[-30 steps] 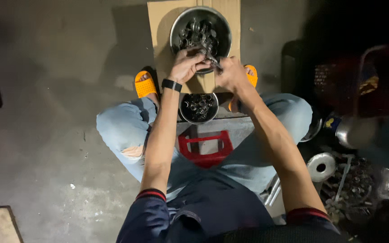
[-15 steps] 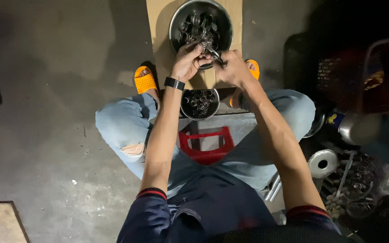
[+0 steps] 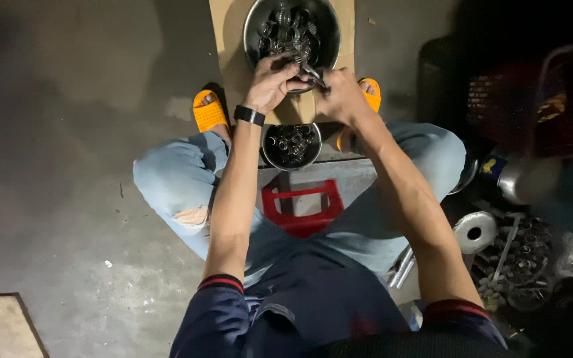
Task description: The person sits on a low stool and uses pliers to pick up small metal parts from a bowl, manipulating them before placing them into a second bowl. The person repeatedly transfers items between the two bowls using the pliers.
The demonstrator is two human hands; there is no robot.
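My left hand and my right hand meet over the near rim of a large metal bowl full of small metal ring parts. Both hands grip a small metal part with a thin tool between them; which hand holds which piece is hard to tell. A black watch sits on my left wrist. Below the hands a smaller metal bowl holds several similar parts, between my knees.
The large bowl rests on a brown cardboard sheet on the concrete floor. I sit on a red stool, feet in orange sandals. At the right lie a metal pot, a tape roll and scattered metal parts.
The hands have stayed joined at the large bowl's rim, shifting only slightly; the view has tilted a little so the bowl sits higher in frame.
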